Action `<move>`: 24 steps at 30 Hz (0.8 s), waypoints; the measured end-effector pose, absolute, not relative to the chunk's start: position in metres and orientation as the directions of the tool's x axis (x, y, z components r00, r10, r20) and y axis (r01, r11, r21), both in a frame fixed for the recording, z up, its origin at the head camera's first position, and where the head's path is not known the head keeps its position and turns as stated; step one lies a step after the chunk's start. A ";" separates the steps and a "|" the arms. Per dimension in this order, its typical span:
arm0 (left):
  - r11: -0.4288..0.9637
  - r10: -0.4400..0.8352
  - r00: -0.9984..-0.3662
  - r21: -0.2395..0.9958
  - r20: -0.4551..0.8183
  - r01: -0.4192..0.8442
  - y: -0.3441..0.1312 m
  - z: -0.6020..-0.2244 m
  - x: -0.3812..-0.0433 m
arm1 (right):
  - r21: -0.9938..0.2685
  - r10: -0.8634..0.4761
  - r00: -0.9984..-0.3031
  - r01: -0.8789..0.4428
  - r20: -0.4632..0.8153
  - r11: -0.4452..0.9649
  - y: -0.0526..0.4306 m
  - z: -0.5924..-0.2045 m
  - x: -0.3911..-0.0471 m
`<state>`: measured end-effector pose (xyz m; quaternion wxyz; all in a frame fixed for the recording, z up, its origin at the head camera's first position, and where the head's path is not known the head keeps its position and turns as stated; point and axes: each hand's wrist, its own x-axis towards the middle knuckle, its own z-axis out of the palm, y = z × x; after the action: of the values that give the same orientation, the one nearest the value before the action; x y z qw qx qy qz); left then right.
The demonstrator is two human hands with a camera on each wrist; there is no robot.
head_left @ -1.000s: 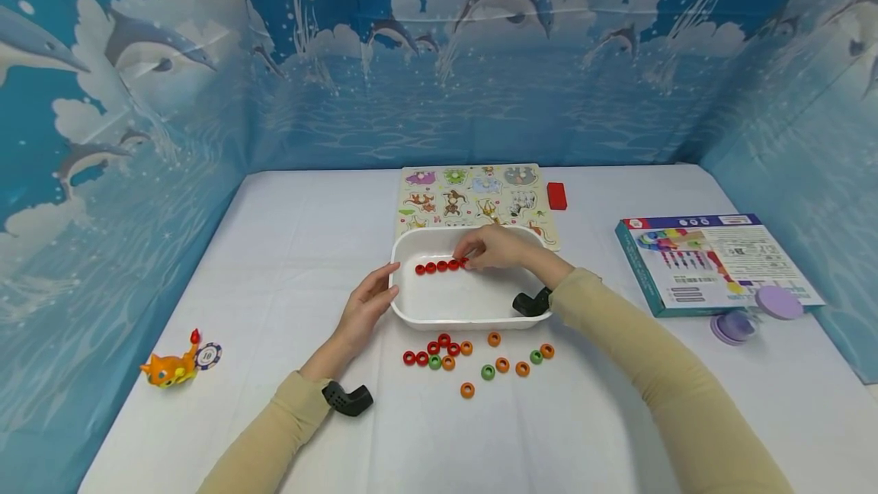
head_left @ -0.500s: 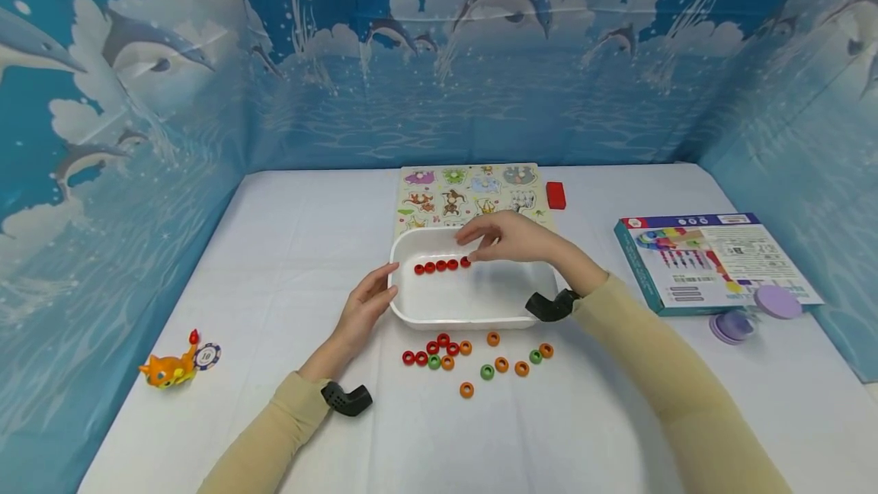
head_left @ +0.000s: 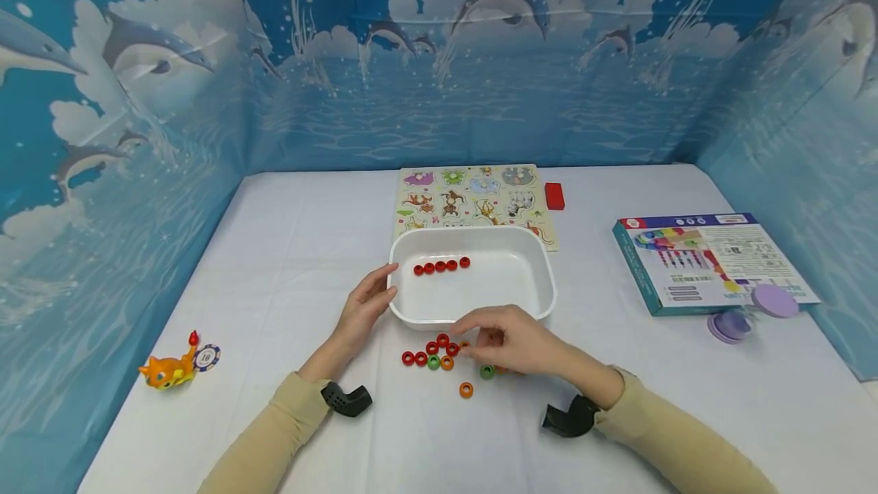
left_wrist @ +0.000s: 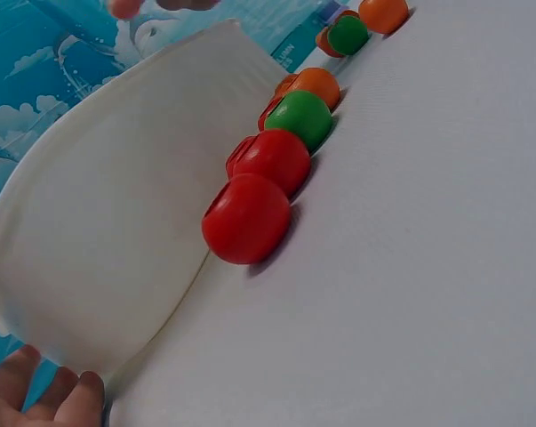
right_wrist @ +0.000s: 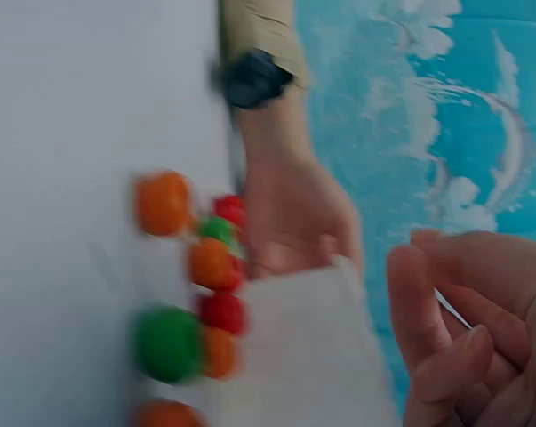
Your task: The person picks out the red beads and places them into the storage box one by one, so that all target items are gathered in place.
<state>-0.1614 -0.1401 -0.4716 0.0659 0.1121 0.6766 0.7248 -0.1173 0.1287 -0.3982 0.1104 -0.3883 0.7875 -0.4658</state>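
Note:
My left hand (head_left: 363,307) rests against the left end of a white rectangular basin (head_left: 480,302), its fingertips right at the rim. In the left wrist view its fingers (left_wrist: 76,396) lie along the outer corner. A slanting row of several red ring-shaped beads (head_left: 441,266) sits inside the basin. My right hand (head_left: 514,341) hovers over the loose beads in front of the basin, thumb and fingers apart with nothing between them. Close to its fingertips are red beads (head_left: 443,341). Green (head_left: 434,362) and orange beads (head_left: 466,389) lie there too; the hand hides some others.
Behind the basin lies an animal puzzle board (head_left: 473,197), with a red block (head_left: 554,196) beside it. At right are a flat game box (head_left: 713,261) and a purple-lidded jar (head_left: 732,326). An orange toy (head_left: 168,370) and a round chip (head_left: 207,357) stand at far left.
My right hand has let go of a red bead at the right end of the row, then moved out of the basin toward the loose beads. My left hand has stayed put.

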 end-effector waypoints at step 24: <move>-0.072 0.250 -0.966 0.996 0.069 0.052 -0.137 -0.465 -0.158 | -0.667 -0.612 -0.757 -0.580 0.230 0.467 0.117 -0.455 -0.111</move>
<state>-0.1580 -0.1373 -0.4647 0.0682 0.1114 0.6776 0.7237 -0.1108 0.1167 -0.4546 0.0205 -0.3479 0.8563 -0.3812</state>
